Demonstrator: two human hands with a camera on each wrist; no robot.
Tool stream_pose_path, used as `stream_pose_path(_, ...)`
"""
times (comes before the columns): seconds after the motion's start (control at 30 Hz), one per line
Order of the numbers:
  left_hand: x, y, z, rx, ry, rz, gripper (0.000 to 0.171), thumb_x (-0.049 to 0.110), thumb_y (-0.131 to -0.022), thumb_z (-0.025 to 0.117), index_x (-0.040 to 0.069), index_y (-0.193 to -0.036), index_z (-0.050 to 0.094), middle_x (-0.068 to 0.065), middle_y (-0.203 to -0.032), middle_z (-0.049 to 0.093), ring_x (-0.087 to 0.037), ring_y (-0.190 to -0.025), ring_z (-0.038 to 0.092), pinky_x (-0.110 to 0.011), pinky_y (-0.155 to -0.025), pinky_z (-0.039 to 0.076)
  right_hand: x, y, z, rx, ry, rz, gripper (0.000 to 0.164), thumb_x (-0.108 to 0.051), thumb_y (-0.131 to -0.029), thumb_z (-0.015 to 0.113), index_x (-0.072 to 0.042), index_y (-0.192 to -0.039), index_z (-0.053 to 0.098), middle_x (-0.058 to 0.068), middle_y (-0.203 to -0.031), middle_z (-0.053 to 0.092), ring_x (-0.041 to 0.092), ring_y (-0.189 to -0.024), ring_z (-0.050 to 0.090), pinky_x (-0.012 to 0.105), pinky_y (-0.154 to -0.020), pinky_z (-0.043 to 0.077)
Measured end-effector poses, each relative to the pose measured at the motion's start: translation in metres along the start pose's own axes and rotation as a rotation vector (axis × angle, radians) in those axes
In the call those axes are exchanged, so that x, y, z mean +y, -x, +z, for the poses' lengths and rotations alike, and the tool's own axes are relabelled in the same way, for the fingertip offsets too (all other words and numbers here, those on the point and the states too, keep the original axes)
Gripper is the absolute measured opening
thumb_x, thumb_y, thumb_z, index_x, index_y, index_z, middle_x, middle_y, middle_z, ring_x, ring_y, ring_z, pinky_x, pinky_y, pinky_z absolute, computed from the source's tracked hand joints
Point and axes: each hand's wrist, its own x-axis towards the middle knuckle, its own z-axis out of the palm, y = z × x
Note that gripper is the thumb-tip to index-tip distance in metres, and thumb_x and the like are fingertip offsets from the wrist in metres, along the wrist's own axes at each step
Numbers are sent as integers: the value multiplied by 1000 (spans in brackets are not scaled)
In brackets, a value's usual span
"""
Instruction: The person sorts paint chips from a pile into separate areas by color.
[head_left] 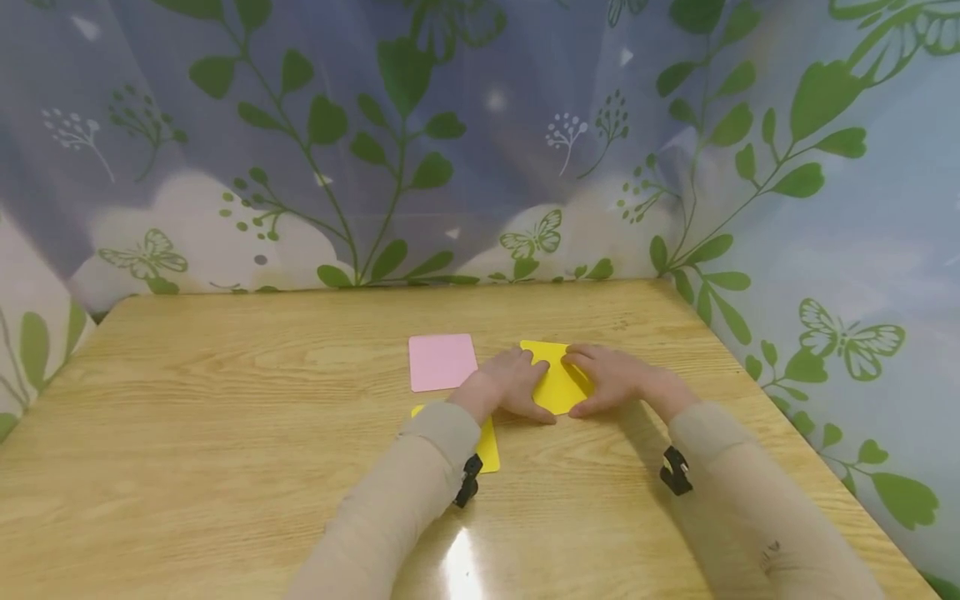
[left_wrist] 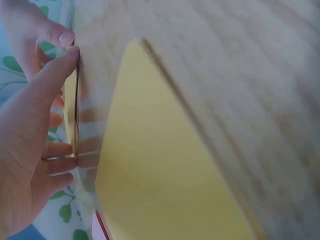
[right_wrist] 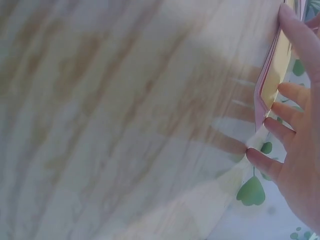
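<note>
Left hand (head_left: 512, 385) and right hand (head_left: 613, 379) are flanking the yellow-topped, pink-layered square card stack (head_left: 561, 388) toward the far-right corner of the desk (head_left: 225, 433); both grips loosely spread, touching its edges.

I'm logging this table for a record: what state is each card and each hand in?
Pink card: flat on the table, not held.
Near yellow card: on the table, not held, partly hidden by the left sleeve in the head view.
Far yellow card: between both hands; flat or bent, can't tell.
Left hand: touching the far yellow card, thumb apart from fingers.
Right hand: touching it too, fingers spread.
</note>
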Motion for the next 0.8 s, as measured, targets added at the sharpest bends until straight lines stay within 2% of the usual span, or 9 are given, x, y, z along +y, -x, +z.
stream_pose_path(0.23, 6, 0, -1, -8, -27, -55, 81, 66, -84, 46, 13, -144, 34, -15, -139, 40, -31, -130, 33, -39, -108, 23, -1, -4, -1, 11, 4, 0, 90, -58, -75, 66, 0, -137, 39, 21, -136, 38, 38, -123, 39, 50, -100, 33)
stream_pose_path(0.47, 2, -4, 1, -10, -93, -40, 79, 67, -85, 42, 14, -143, 35, -14, -138, 41, -30, -127, 35, -39, -107, 25, -2, -7, -4, 30, 19, -5, 90, -60, -72, 67, -1, -134, 43, 16, -120, 44, 30, -106, 46, 44, -92, 40)
stream_pose_path(0.7, -1, -5, 5, -21, -55, -32, 81, 68, -84, 43, 14, -144, 33, -13, -142, 38, -31, -133, 29, -41, -108, 21, -1, -1, -5, 3, -8, 6, 84, -51, -73, 71, 0, -133, 43, 21, -134, 41, 38, -122, 39, 50, -99, 34)
stream_pose_path(0.8, -2, -6, 4, -22, -55, -21, 78, 65, -85, 43, 14, -144, 35, -13, -140, 41, -32, -132, 31, -41, -108, 22, 0, 0, -6, 5, -8, 0, 83, -48, -73, 71, 0, -134, 42, 22, -134, 41, 38, -123, 39, 50, -100, 33)
